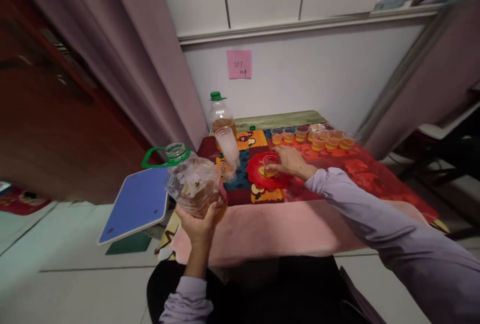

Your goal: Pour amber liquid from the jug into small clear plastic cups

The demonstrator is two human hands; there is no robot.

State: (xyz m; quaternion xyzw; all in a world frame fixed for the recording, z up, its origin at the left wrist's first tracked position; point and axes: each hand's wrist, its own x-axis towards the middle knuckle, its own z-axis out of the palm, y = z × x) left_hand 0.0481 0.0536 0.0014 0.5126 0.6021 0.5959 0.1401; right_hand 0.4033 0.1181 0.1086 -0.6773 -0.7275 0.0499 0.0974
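My left hand (198, 221) is wrapped around the lower side of a large clear plastic bottle (195, 184), which leans slightly. The bottle has an uncapped mouth, a green carrying ring and brownish liquid inside. Thumb and fingers of my right hand (294, 161) close around a small clear plastic cup (270, 166) on a red scalloped plate (256, 180). A little amber liquid seems to be in this cup. Between the bottle and the plate stands a leaning stack of clear cups (227, 146), with a loose cup (228, 170) at its foot.
Several cups of amber liquid (333, 140) stand at the back right of the patterned tablecloth (356, 169). Another bottle, green-capped (221, 114), is behind the stack. A loose green cap (252, 128) lies at the back. A blue board (137, 201) sits left; pink cloth (285, 226) covers the front edge.
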